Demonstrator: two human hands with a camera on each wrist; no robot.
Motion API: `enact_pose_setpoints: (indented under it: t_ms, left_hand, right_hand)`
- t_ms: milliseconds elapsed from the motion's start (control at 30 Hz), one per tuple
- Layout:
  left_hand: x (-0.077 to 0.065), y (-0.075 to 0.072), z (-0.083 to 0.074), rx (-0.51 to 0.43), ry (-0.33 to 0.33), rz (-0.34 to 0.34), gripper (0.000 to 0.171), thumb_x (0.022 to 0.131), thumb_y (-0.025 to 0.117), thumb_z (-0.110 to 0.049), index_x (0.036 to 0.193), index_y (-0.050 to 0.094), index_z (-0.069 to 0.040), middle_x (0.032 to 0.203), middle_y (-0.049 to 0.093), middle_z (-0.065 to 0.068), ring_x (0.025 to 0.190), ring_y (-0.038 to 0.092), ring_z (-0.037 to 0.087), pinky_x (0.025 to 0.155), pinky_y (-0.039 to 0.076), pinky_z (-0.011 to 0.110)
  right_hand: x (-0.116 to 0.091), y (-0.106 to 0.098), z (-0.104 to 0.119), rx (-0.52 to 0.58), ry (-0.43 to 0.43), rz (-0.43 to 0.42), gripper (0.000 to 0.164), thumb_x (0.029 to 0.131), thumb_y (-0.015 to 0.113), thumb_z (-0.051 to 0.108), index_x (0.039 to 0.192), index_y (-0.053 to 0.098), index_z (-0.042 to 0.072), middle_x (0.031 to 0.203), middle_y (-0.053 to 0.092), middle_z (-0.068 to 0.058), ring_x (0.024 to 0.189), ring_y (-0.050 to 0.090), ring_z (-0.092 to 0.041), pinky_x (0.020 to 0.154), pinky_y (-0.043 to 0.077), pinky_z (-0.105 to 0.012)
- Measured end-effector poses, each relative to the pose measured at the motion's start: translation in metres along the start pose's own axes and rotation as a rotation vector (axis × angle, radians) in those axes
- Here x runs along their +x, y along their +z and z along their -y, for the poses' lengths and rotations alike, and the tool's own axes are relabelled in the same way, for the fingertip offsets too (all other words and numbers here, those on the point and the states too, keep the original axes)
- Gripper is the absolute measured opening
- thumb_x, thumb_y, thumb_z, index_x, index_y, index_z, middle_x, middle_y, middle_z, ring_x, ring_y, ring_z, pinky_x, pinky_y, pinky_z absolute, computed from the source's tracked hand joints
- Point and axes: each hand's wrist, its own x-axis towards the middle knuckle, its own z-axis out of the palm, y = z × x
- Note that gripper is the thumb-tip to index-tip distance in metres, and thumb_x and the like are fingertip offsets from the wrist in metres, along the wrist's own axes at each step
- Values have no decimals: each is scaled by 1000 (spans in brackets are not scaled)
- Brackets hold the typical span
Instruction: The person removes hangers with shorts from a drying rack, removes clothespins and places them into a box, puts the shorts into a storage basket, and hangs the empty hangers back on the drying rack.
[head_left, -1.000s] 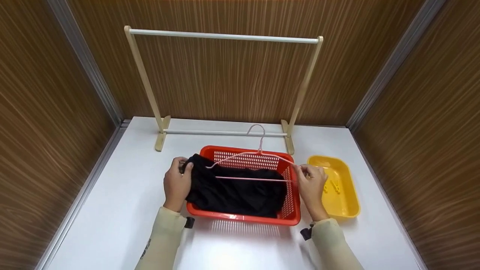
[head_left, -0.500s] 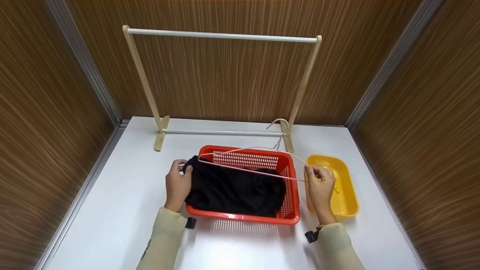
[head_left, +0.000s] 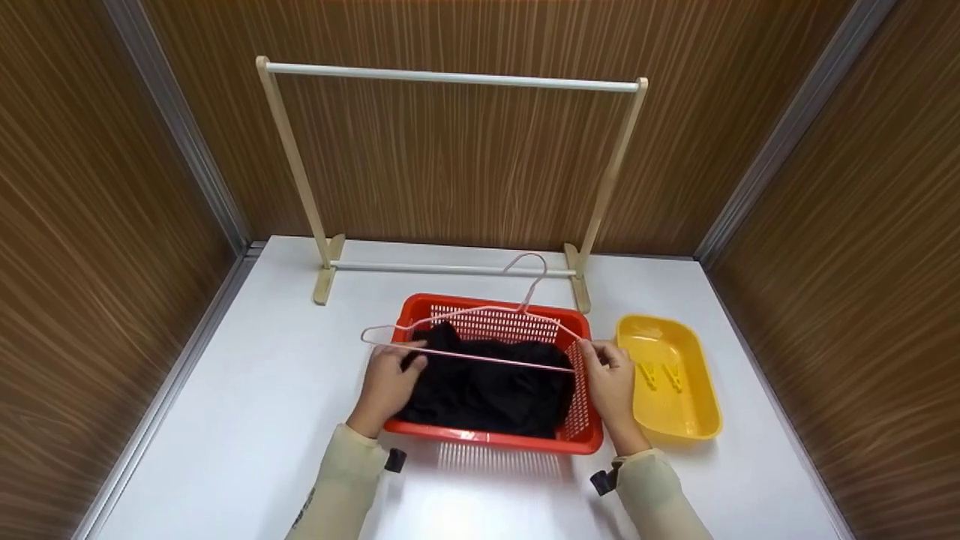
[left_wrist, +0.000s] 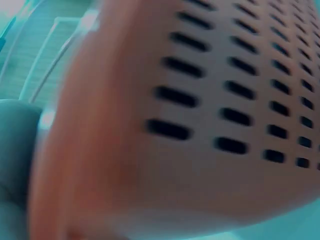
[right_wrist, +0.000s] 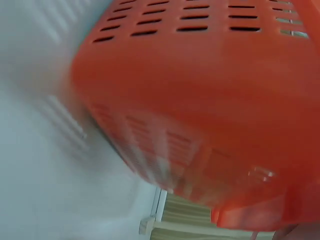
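A black garment [head_left: 487, 390] lies bunched in the red perforated basket [head_left: 495, 436]; its exact kind is hidden by the folds. My left hand [head_left: 386, 386] reaches over the basket's left rim and pinches the garment's left edge between thumb and fingers. Above the cloth, a pink wire hanger [head_left: 487, 361] is held level with its hook toward the back. My right hand [head_left: 611, 382] pinches the hanger's right corner beside the basket's right rim. The hanger's left end sticks out past the rim, just above my left fingers. Only the basket wall fills most of both wrist views.
A yellow tray [head_left: 679, 420] with two yellow clothespins [head_left: 649, 376] stands right of the basket. Behind rises a clothes rack with a white top rail [head_left: 450, 76] and wooden legs. Brown wood-grain panels enclose the white table [head_left: 247, 375] on three sides.
The hanger was pulled right, clear of the cloth, then moved back left, its left end passing over the left hand. My left hand shifted right with the garment's edge.
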Motion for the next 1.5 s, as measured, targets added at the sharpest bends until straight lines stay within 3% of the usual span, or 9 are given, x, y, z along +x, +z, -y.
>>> enact_pose_setpoints:
  t_ms: [133, 233, 367, 467, 600, 833, 1167, 1333, 1500]
  left_hand:
    - [-5, 8, -5, 173, 91, 112, 28, 97, 72, -12, 125, 73, -10, 125, 70, 11, 120, 58, 33, 105, 45, 51]
    - [-8, 12, -8, 251, 165, 264, 31, 100, 69, -15, 131, 70, -11, 132, 67, 11, 127, 58, 32, 109, 44, 51]
    - [-10, 13, -11, 213, 157, 448, 36, 102, 64, -18, 138, 66, -13, 139, 64, 10, 131, 58, 31, 112, 42, 53]
    - [-10, 11, -12, 144, 105, 503, 36, 104, 59, -16, 140, 64, -17, 142, 62, 9, 133, 56, 30, 113, 41, 53]
    - [-12, 5, -12, 112, 96, 409, 37, 103, 55, -7, 134, 69, -20, 137, 65, 6, 129, 58, 29, 111, 44, 50]
    - [-12, 2, -6, 317, 299, -21, 31, 88, 68, 4, 113, 75, -13, 114, 75, 5, 108, 64, 30, 100, 48, 46]
    - [-18, 11, 1, 312, 236, 83, 13, 101, 65, -18, 111, 74, -16, 112, 76, 1, 111, 69, 23, 110, 39, 46]
    - [-19, 13, 1, 333, 245, 7, 12, 97, 68, -11, 107, 74, -15, 114, 73, 4, 115, 66, 27, 119, 28, 56]
    - [-16, 14, 2, 277, 207, -126, 37, 94, 69, -3, 130, 67, -5, 145, 52, 22, 139, 46, 40, 117, 33, 57]
  right_hand:
    - [-3, 2, 12, 37, 29, 43, 19, 98, 68, 3, 87, 70, -12, 75, 62, -17, 78, 48, -8, 76, 38, -22]
    - [-5, 4, 15, 52, 59, 41, 19, 98, 68, 4, 87, 69, -11, 74, 59, -7, 78, 48, -8, 75, 39, -22]
    - [-5, 5, 16, 58, 74, 41, 18, 97, 69, 3, 85, 70, -9, 75, 58, -1, 78, 49, -9, 75, 39, -22]
    - [-5, 7, 13, 55, 67, 69, 17, 98, 69, 4, 86, 71, -8, 77, 60, -2, 80, 50, -10, 76, 40, -22]
    - [-5, 6, 11, 59, 83, 87, 18, 98, 70, 6, 88, 72, -9, 79, 60, -4, 79, 51, -9, 75, 42, -21]
    - [-4, 3, 8, 63, 88, 73, 22, 99, 69, 9, 87, 71, -9, 77, 58, -3, 76, 51, -10, 73, 42, -21]
    - [-5, 8, 6, 32, 35, 74, 18, 97, 71, 6, 87, 73, -7, 78, 62, -10, 78, 49, -10, 75, 39, -22]
    - [-7, 9, 6, 17, -34, 65, 13, 94, 73, 0, 83, 73, -7, 75, 64, -11, 76, 49, -9, 72, 39, -21]
    - [-5, 7, 7, 30, -62, 70, 12, 94, 72, -2, 83, 73, -7, 74, 63, -13, 73, 49, -10, 70, 40, -21]
